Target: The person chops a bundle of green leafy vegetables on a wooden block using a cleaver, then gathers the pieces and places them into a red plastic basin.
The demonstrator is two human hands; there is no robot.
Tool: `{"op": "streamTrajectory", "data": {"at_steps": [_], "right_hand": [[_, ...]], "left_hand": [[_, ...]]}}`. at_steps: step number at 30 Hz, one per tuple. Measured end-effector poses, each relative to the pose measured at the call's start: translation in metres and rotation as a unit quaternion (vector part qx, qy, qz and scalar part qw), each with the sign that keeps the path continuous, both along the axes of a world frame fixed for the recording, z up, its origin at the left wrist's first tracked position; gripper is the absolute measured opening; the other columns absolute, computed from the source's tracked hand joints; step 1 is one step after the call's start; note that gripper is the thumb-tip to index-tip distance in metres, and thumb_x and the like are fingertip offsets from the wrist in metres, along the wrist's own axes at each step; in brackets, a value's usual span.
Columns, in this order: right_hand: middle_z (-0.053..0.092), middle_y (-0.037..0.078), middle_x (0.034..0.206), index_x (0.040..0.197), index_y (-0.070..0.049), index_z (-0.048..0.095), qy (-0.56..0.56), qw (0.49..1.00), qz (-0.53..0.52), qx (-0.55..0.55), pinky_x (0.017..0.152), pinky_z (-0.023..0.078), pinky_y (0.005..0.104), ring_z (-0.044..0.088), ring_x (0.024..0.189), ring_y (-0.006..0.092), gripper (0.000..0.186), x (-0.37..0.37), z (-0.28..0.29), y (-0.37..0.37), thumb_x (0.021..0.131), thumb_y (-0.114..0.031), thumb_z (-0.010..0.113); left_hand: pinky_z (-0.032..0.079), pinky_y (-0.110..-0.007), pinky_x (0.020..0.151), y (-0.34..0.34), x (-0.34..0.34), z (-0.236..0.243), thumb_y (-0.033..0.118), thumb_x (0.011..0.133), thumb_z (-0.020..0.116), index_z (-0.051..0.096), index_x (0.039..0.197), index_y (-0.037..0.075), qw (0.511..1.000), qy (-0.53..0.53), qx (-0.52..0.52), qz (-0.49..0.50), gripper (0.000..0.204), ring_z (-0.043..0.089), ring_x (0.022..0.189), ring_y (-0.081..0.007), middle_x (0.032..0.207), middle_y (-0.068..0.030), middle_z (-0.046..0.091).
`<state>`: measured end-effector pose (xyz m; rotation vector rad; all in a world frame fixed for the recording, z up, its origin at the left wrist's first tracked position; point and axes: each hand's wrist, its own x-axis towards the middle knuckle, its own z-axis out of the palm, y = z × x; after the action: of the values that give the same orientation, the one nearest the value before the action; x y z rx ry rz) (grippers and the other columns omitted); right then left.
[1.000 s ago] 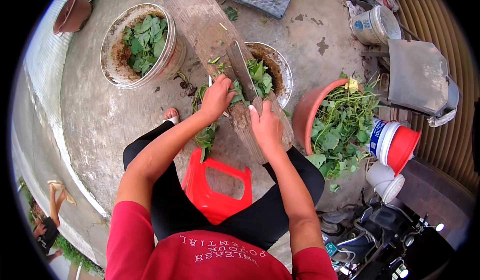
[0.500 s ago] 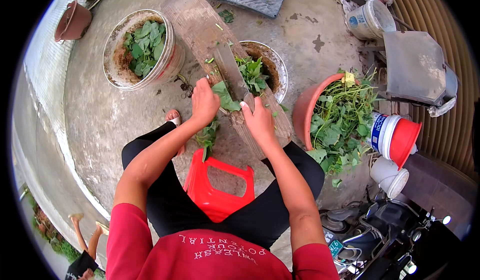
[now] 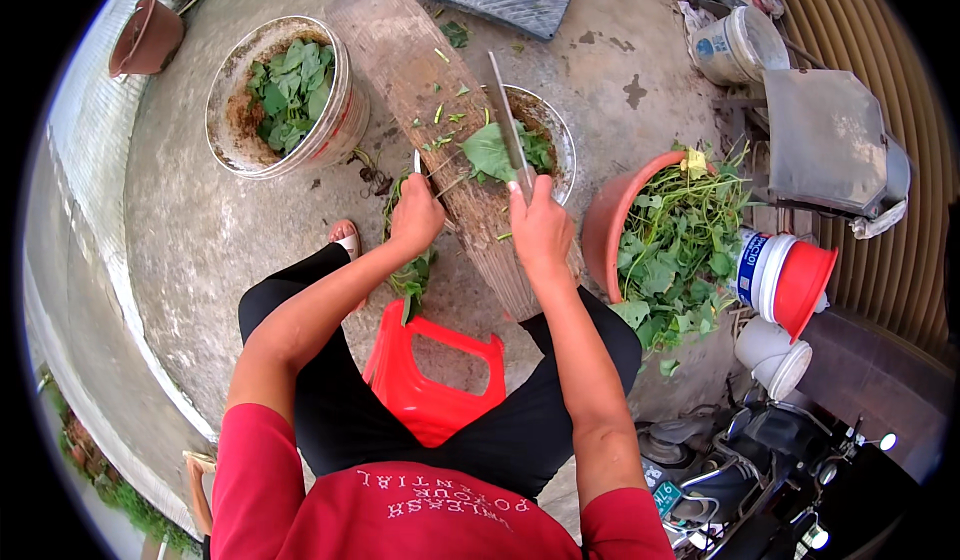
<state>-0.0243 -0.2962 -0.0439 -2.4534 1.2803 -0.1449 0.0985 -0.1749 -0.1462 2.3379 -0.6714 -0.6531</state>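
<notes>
My right hand [image 3: 540, 225] grips the handle of a large cleaver-like knife [image 3: 504, 110], whose blade points up across the wooden board [image 3: 380, 50]. Cut leaves [image 3: 488, 152] lie against the blade at the board's right edge, above a stained metal-rimmed container [image 3: 560, 140] of greens that the board partly hides. My left hand [image 3: 418, 215] is closed round leafy stems [image 3: 410, 280] at the board's left edge, the bunch hanging below it. A pale narrow thing pokes up beside those fingers, too small to make out. Small green bits are scattered on the board.
A bucket of leaves [image 3: 216, 120] is at upper left, a brown bucket [image 3: 145, 35] beyond it. A tub [image 3: 610, 225] of vines, stacked pails [image 3: 800, 290] and a motorbike [image 3: 760, 440] are at right. A red stool [image 3: 400, 400] is between my legs. Another person's leg [image 3: 197, 490] shows at lower left.
My right hand and knife have shifted right, pushing a cut leaf to the board's right edge. My left hand has moved slightly down and left. The other person has mostly dropped out of view.
</notes>
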Motion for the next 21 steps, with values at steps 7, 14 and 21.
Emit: {"op": "streamTrajectory", "data": {"at_steps": [7, 14, 21], "right_hand": [[0.060, 0.025, 0.070, 0.098, -0.005, 0.046, -0.003, 0.989, 0.054, 0.140, 0.062, 0.042, 0.0540, 0.058, 0.070, 0.0460, 0.040, 0.033, -0.009, 0.025, 0.088, -0.043, 0.051], [0.061, 0.027, 0.077, 0.099, -0.005, 0.048, -0.009, 0.991, -0.037, 0.125, 0.066, 0.043, 0.0537, 0.059, 0.076, 0.0457, 0.039, 0.000, -0.012, -0.009, 0.088, -0.042, 0.051], [0.060, 0.026, 0.069, 0.099, -0.006, 0.047, -0.015, 0.996, -0.081, 0.025, 0.061, 0.041, 0.0539, 0.058, 0.070, 0.0472, 0.040, -0.016, -0.002, -0.020, 0.088, -0.044, 0.051]], "left_hand": [[0.044, -0.050, 0.074, -0.002, 0.005, 0.010, 0.010, 0.079, 0.053, 0.044, 0.102, 0.002, 1.000, 0.012, 0.002, 0.009, 0.025, 0.055, 0.089, -0.0432, 0.098, -0.0237, 0.052], [0.045, -0.049, 0.072, 0.003, 0.022, 0.012, 0.015, 0.083, 0.051, 0.056, 0.089, 0.004, 0.992, 0.022, 0.014, -0.120, 0.014, 0.057, 0.084, -0.0397, 0.088, -0.0201, 0.060], [0.047, -0.049, 0.067, 0.010, 0.017, 0.019, 0.015, 0.084, 0.047, 0.055, 0.087, 0.004, 0.985, -0.058, 0.025, -0.163, 0.014, 0.060, 0.079, -0.0382, 0.084, -0.0188, 0.062]]}}
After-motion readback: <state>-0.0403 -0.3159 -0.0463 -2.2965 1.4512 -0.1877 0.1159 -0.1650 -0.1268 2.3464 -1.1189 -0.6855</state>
